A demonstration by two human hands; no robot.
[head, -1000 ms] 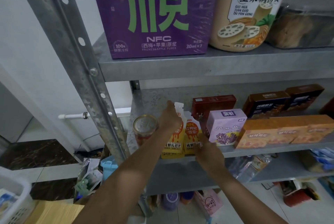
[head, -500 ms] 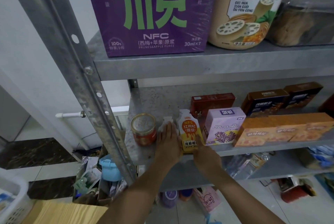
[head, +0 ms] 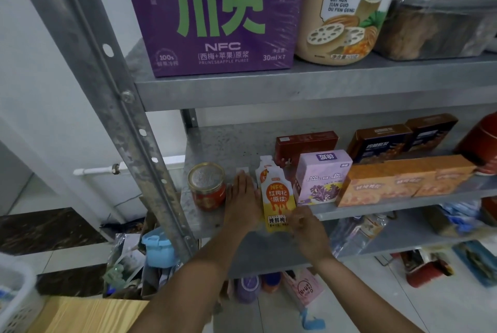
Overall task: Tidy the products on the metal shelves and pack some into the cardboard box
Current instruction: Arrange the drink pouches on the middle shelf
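1. Since the earlier frames the orange pouch (head: 277,195) has gone from standing upright between both hands to lying flat on the middle shelf (head: 390,207), and both hands have sunk toward the front edge
2. That pouch lies label up, spout toward the back, between the gold-lidded jar (head: 206,187) and the lilac box (head: 321,176), with its bottom end at the shelf's front edge
3. Just left of it the left hand (head: 242,199) lies flat, fingers straight and close together, pressing down; a pale corner past the fingertips is probably a second pouch underneath
4. At the pouch's lower right corner the right hand (head: 308,229) has its fingers curled in, seemingly pinching that corner, though blur hides the exact hold
5. Behind and to the right, the red box (head: 306,143), brown boxes (head: 380,141) and row of orange boxes (head: 403,184) already sit in fair order, as do the purple carton (head: 223,15) and tall tub (head: 349,4) on the shelf above
6. My reading: tidying this corner is about midway, with the pouches still to be squared up; packing looks unstarted, since no cardboard box can be made out for certain
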